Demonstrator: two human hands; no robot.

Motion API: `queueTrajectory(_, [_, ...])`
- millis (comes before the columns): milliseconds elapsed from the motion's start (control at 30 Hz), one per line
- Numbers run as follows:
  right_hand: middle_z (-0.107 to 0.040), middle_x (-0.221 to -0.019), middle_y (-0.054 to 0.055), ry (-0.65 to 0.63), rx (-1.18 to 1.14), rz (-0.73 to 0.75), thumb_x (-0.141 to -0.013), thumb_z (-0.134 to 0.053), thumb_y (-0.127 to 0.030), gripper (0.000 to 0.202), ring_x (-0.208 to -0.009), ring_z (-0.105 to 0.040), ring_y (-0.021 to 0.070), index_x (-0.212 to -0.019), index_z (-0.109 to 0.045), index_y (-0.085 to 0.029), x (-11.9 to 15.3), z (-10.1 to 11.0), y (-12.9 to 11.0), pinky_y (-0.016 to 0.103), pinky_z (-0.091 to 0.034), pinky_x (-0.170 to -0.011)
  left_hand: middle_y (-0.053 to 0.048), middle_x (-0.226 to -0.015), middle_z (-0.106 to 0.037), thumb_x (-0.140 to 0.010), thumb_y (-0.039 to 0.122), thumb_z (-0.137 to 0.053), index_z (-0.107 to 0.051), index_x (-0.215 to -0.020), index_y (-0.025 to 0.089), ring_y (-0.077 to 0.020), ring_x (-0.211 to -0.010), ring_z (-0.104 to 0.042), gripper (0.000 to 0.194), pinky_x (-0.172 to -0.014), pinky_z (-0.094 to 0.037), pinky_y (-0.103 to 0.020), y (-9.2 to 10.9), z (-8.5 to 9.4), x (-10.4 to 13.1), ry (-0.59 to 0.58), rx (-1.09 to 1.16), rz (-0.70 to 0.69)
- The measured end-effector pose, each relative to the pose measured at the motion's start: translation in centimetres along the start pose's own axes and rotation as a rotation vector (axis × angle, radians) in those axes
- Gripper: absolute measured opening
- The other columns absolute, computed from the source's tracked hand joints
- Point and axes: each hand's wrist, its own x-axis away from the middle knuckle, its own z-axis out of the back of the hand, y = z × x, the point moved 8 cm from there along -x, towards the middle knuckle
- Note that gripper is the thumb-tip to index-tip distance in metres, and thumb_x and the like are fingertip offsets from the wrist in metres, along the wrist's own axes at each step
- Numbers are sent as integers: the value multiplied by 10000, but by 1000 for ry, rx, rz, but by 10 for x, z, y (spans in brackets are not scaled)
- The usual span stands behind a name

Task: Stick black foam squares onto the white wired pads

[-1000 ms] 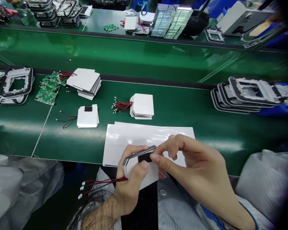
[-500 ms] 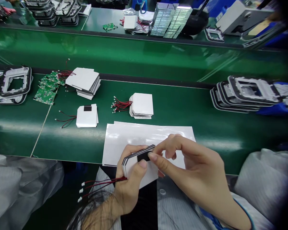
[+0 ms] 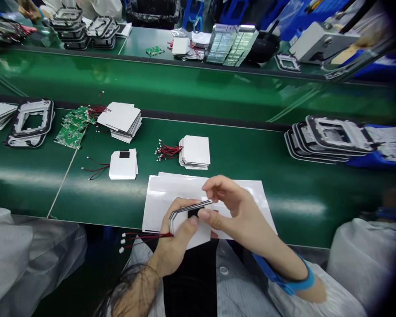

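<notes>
Several flat white pieces (image 3: 198,235) with red and black wires are gripped in a small stack by my left hand (image 3: 176,246), its thumb on the top face. A black patch (image 3: 195,212) lies near the stack's upper edge. My right hand (image 3: 237,211) touches that patch with its thumb, while its other fingers are raised and apart above the edge. Beneath the hands lie glossy white sheets (image 3: 171,187). Beyond them sits a stack of wired white pieces (image 3: 198,149), and to its left a smaller one with a black patch (image 3: 122,167).
Another white stack (image 3: 119,115) and green circuit boards (image 3: 69,132) lie at the back left, beside black-rimmed frames (image 3: 31,123). More frames (image 3: 330,138) are piled at the right. A green raised ledge (image 3: 185,92) runs behind. Grey-white sleeves show at both sides.
My right fingers have lifted off the stack's edge and spread apart, with the thumb still at the patch. The view has tilted up slightly, showing more of the background and a blue wristband.
</notes>
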Motion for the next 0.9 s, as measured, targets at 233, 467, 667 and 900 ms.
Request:
queueTrajectory(233, [-690,-770,35,-215,90,-104,-841,-635,-417,251,-628,-600,160,-776,-710,-187,-24,-27,12,270,-460,-535,-57,-1009,-721,-697,296,-777,-553,-1232,248,-325,-1049,-663,582,-933,-518,-494,-22,7,-8,25,375,179])
queueTrajectory(467, [-606,-597,19,-166,440,91,-880,-543,-371,345,-552,-491,138,-631,-654,-160,-82,-38,-31,262,-331,-495,-105,-1070,-716,-821,308,-641,-386,-1333,237,-336,-919,-711,576,-830,-552,-547,-9,40,-23,104,529,95])
queueTrajectory(667, [-530,-550,-22,-266,512,168,-909,-536,-352,350,-530,-445,106,-637,-622,-150,-147,-118,-43,248,-299,-481,-180,-1049,-709,-826,276,-594,-369,-1296,146,-346,-856,-716,537,-821,-541,-542,-16,58,-27,113,518,88])
queueTrajectory(900, [-660,-852,19,-277,727,212,-939,-579,-355,235,-763,-633,146,-873,-639,-138,-181,-182,-12,333,-523,-735,-161,-1013,-714,-849,281,-539,-368,-1263,166,-300,-792,-710,463,-786,-538,-514,-23,65,-30,145,578,80])
